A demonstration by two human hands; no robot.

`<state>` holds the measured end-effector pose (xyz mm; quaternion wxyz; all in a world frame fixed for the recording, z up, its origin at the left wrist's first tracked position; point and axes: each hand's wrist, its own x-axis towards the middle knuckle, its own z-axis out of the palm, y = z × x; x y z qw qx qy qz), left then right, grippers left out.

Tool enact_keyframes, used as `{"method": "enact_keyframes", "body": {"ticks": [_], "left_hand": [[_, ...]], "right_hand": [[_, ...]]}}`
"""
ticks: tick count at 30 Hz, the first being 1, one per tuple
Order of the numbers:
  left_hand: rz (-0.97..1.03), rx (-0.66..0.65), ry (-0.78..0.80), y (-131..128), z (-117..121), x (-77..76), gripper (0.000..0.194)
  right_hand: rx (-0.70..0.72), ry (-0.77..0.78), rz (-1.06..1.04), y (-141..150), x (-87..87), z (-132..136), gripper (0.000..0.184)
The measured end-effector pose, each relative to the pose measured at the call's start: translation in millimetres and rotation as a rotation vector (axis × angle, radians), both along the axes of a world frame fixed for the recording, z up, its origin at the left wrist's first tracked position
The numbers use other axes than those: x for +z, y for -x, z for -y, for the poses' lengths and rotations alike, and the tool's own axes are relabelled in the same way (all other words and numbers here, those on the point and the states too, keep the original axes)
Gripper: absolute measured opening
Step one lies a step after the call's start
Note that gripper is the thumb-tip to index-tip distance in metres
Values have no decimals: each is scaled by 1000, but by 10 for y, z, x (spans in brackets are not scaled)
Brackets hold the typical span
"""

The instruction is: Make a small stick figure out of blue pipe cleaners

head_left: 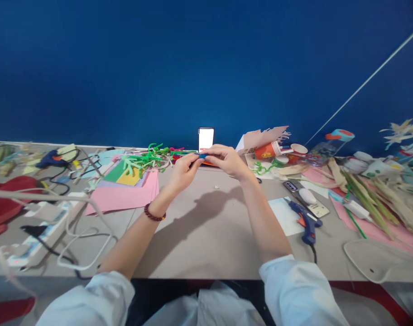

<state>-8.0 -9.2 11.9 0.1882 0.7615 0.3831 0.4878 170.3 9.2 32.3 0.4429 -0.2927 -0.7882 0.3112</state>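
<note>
Both hands meet above the far side of the table, in front of a bright upright phone screen. Between their fingertips is a small bright blue piece, too small to identify further. My left hand, with a dark red bead bracelet on its wrist, pinches it from the left. From the right, my right hand pinches it with its fingers bent over. Just behind the hands lie thin coloured stems, partly hidden. Green fuzzy pipe cleaners are heaped to the left.
Pink paper lies left, beside a white power strip with looping cables. On the right are a blue glue gun, a phone with a white mouse-like object, orange paper cups and dried husks. A blue wall stands behind.
</note>
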Motion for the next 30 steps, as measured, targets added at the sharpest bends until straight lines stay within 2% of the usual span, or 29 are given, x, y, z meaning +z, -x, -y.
{"method": "enact_keyframes", "body": {"ticks": [4,7,14,21,24,28,30], "left_hand": [[265,-134,371,-16,5,10,28],[435,-194,519,-7,-6,9,37],[477,-86,500,-3,19,48,36],[502,-78,455,-19,2,8,34],[574,-108,528,-17,-1,21,33],[672,-185,733,26,-28,21,31],[667,-210,786,51,-55,-6,30]], "right_hand": [[-35,-92,63,-25,69,36,20],[-35,-110,83,-28,88,53,20],[-43,-125,89,12,35,35,24],[-66,-150,83,46,54,56,21],[-78,-175,91,46,58,59,21],[-82,-240,130,42,51,52,21],[-80,-269,159,45,44,45,21]]}}
